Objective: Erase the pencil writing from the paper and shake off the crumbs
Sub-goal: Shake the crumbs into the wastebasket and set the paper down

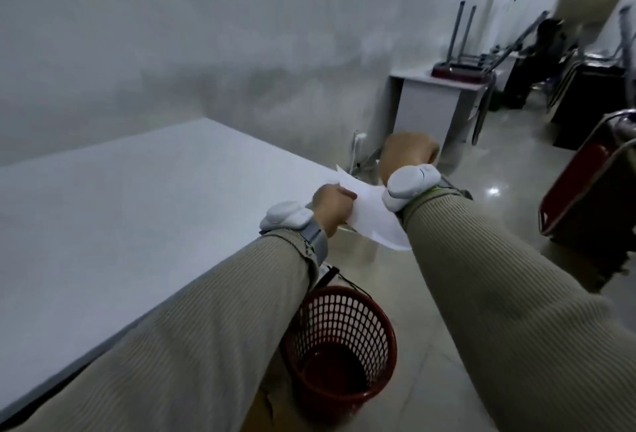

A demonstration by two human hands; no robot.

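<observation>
White paper; red mesh basket; beige ribbed sleeves; grey-white table.

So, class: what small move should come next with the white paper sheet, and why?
Probably a short shake over the red plastic mesh basket: the left hand and right hand hold the white paper sheet off the pale table.

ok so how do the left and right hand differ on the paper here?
The left hand sits nearer and lower, by the table edge; the right hand is farther and higher, out over the floor. The left hand's thumb shows on top, pinching the paper; the right hand shows only its back, fingers curled out of sight. Shared: both hold the same sheet, and each wrist wears a white device.
</observation>
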